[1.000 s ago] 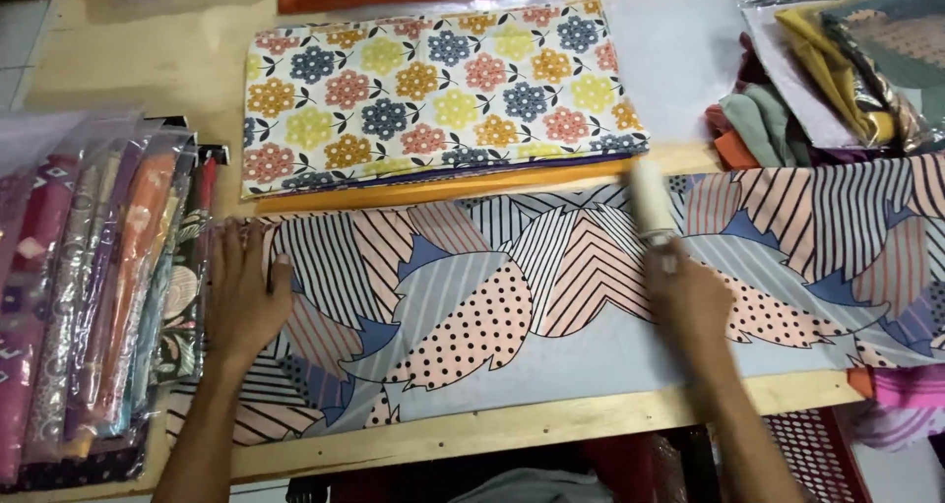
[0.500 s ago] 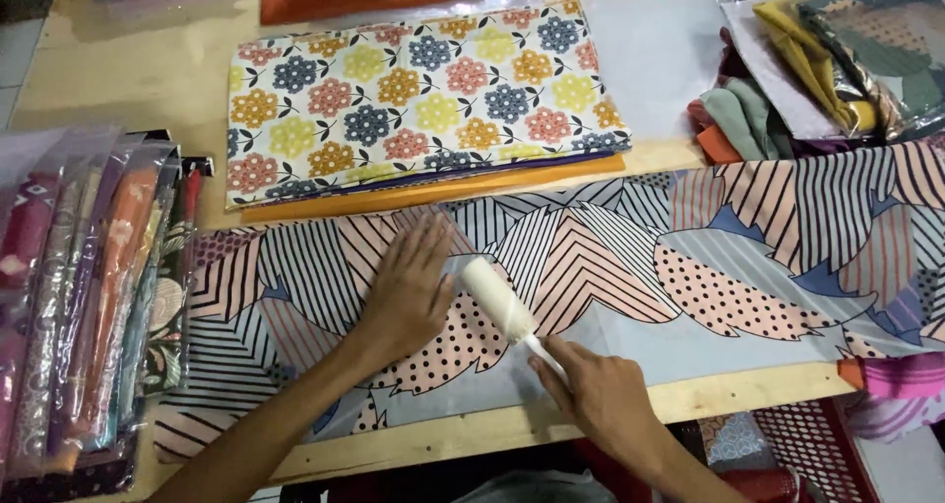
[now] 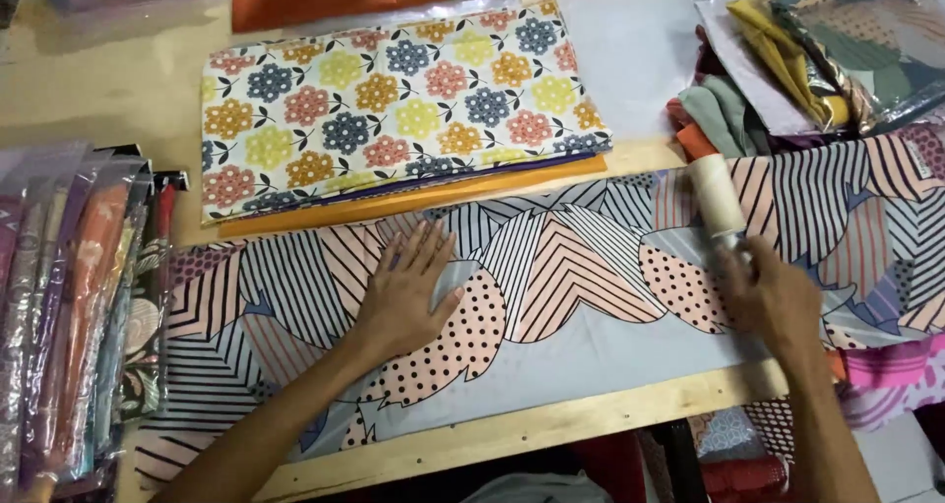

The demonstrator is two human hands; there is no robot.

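2 hands work a patterned cloth [image 3: 591, 296]: left hand [image 3: 409, 291] spread flat pinning it, right hand [image 3: 773, 296] gripping a lint roller [image 3: 717, 196]; steady, even strokes suit best.

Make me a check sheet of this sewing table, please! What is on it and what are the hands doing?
Surface: wooden table, mostly covered.
Job's things: striped and dotted fabric spread flat; cream lint roller resting on it.
Clutter: flowered fabric stack; bagged cloths at left; folded cloths at right.
Grippers: left hand flat on the fabric; right hand grips the roller's handle.
Cables: nothing seen.
Surroundings: more cloth hanging off the right edge.
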